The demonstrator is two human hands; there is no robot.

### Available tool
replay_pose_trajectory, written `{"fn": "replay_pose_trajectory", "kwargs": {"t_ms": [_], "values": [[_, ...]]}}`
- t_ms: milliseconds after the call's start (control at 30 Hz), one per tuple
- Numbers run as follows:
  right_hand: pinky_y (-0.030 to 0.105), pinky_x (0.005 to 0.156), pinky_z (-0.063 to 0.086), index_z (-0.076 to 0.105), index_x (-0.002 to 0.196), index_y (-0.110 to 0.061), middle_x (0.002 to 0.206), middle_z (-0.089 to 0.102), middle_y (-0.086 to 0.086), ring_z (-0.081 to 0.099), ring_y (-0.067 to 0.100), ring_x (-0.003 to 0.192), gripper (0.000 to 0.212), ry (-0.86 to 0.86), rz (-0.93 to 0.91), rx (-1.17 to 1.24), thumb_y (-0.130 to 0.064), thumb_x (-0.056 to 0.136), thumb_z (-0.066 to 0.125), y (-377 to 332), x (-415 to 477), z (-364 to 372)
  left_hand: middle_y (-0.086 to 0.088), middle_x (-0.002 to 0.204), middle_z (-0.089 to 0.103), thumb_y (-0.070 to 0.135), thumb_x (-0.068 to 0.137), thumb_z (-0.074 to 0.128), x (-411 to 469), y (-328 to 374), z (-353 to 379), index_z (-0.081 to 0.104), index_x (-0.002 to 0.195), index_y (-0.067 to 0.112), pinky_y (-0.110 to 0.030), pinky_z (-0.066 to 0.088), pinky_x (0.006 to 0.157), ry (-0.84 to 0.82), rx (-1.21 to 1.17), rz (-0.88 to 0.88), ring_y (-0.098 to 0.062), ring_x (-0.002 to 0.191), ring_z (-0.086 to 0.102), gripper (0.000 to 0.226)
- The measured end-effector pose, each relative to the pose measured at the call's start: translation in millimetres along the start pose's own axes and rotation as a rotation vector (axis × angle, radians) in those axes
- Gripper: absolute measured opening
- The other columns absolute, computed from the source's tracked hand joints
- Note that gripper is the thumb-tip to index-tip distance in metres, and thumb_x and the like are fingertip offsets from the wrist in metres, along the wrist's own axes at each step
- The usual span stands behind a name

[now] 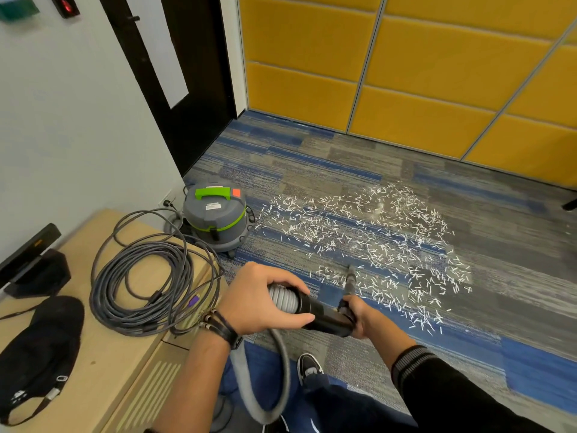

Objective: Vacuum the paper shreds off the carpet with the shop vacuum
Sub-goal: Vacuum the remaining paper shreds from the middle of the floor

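Because the paper shreds (374, 239) lie in a broad scatter on the carpet (312, 157) ahead of me, I hold the wand in two hands and point it forward and down into the near edge of the patch.

Left hand (265, 303): fingers and thumb curled round the joint where the ribbed grey hose (274, 370) meets the black handle tube (324, 315). I judge this rear grip carries the weight and keeps the hose from dragging the wand sideways.

Right hand (359, 317): fingers wrapped round the front end of the tube. This grip steers the narrow nozzle (351, 273). The tip sits low among the nearest shreds. I cannot tell whether it touches the pile.

Shop vacuum (215, 217): standing upright on the carpet to my left, just beside the left edge of the scatter, near the wall. The hose loops down past my knee, with slack to spare.

Progress, as a judgement: most of the shreds are still on the carpet, so the work is at an early stage. The next passes call for sweeping right and away.

Risk noted: the coiled cable (150, 276) on the wooden cabinet (103, 354) lies close to my left wrist and could snag it.
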State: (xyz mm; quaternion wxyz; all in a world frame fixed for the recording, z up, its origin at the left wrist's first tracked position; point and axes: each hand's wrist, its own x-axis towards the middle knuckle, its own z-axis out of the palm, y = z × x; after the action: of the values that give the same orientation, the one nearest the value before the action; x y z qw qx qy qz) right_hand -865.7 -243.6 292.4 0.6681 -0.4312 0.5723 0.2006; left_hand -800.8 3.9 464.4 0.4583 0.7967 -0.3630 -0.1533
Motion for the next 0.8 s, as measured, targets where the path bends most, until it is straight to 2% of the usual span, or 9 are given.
{"fn": "replay_pose_trajectory", "kwargs": {"t_ms": [100,200,300,367,567,667,800], "values": [[0.025,0.040,0.050,0.040,0.078,-0.016,0.044,0.051,0.002,0.054,0.018,0.035,0.028,-0.005,-0.009,-0.035,-0.028,0.102,0.039,-7,-2,5,0.023,0.087,0.077,0.047,0.064,0.090,-1,3,-1,0.083,0.092,0.035,-0.031,0.060,0.078,0.038,0.048,0.015,-0.002,0.084,0.074,0.032],[0.021,0.038,0.047,0.041,0.078,-0.013,0.043,0.051,0.004,0.052,0.017,0.033,0.030,-0.090,-0.002,-0.039,-0.029,0.103,0.038,-10,-12,29,0.024,0.087,0.077,0.049,0.064,0.089,-7,9,-14,0.083,0.092,0.036,-0.032,0.060,0.079,0.061,0.079,0.040,0.000,0.084,0.074,0.032],[0.028,0.042,0.054,0.048,0.089,-0.009,0.066,0.061,0.010,0.061,0.022,0.050,0.030,-0.197,0.032,0.008,-0.035,0.102,0.040,-4,-18,52,0.023,0.087,0.077,0.048,0.064,0.090,-11,17,-25,0.083,0.092,0.034,-0.031,0.060,0.080,0.051,0.095,0.077,0.003,0.084,0.074,0.032],[0.027,0.046,0.054,0.051,0.091,-0.008,0.077,0.061,0.011,0.061,0.025,0.062,0.033,-0.212,0.054,0.019,-0.038,0.102,0.041,3,-17,53,0.023,0.087,0.078,0.047,0.063,0.090,-9,21,-28,0.084,0.091,0.032,-0.029,0.060,0.080,0.027,0.071,0.089,0.003,0.084,0.074,0.033],[0.035,0.046,0.056,0.052,0.106,-0.009,0.086,0.062,0.014,0.061,0.030,0.068,0.032,-0.153,0.033,0.036,-0.039,0.102,0.043,11,-11,13,0.023,0.086,0.077,0.035,0.062,0.097,7,33,-4,0.084,0.090,0.029,-0.019,0.056,0.079,-0.036,0.014,0.175,0.006,0.082,0.072,0.032],[0.034,0.045,0.055,0.050,0.097,-0.009,0.084,0.061,0.015,0.062,0.029,0.065,0.033,-0.102,0.034,0.073,-0.039,0.103,0.039,17,-12,-2,0.020,0.087,0.078,0.033,0.064,0.097,5,27,-1,0.084,0.091,0.028,-0.020,0.056,0.079,-0.049,-0.030,0.131,0.001,0.083,0.073,0.031],[0.027,0.040,0.049,0.045,0.076,-0.012,0.061,0.054,0.010,0.058,0.024,0.043,0.036,-0.018,0.026,0.039,-0.033,0.104,0.036,24,-9,-4,0.017,0.088,0.079,0.028,0.066,0.098,-13,7,-9,0.084,0.091,0.027,-0.029,0.059,0.082,-0.024,-0.062,0.024,-0.005,0.086,0.075,0.029]]}}
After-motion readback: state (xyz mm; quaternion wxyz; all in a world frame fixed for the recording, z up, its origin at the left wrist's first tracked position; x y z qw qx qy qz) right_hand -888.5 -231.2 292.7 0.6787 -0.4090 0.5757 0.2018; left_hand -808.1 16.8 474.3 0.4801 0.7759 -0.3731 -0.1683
